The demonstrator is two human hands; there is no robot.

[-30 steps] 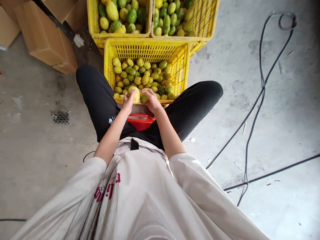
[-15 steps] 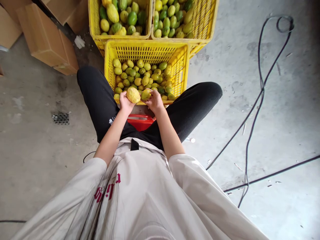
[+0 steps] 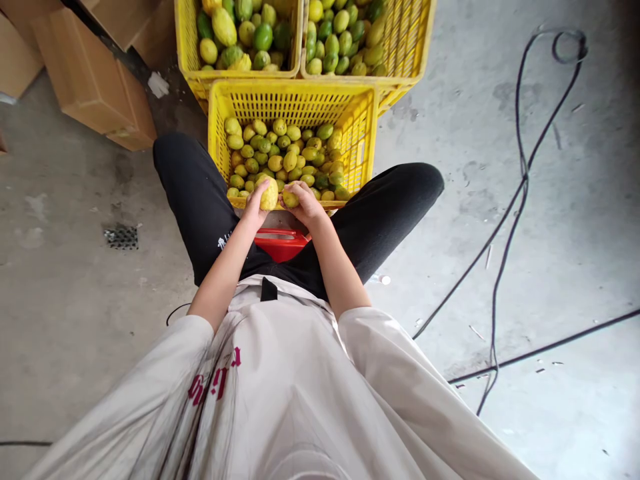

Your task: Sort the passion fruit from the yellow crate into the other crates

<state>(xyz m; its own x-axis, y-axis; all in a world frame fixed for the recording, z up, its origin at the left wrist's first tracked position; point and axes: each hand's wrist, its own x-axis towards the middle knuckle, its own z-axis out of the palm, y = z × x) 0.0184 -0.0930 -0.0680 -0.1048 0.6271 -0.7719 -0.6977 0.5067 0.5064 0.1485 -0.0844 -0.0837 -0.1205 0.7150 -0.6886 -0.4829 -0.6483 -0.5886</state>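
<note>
My left hand (image 3: 256,205) is wrapped round a large yellow lemon (image 3: 270,195) with bumpy skin. Just to its right, my right hand (image 3: 306,205) grips a smaller yellow-green lemon (image 3: 290,198), partly covered by the fingers. The two fruits are close together, with a small gap between them. Both hands are over the near rim of a yellow slatted crate (image 3: 295,103). Inside that crate lie several green and yellow lemons (image 3: 290,161), spread across its bottom.
Behind stand two more yellow crates, a left one (image 3: 182,40) and a right one (image 3: 423,40), holding green and yellow fruit. Cardboard boxes (image 3: 93,80) are at the upper left. A black cable (image 3: 523,180) loops over the concrete floor. Something red (image 3: 281,247) shows between my legs.
My left hand has turned and its fingers now cover more of the large lemon. The smaller lemon has turned in my right hand, which has shifted slightly left and down.
</note>
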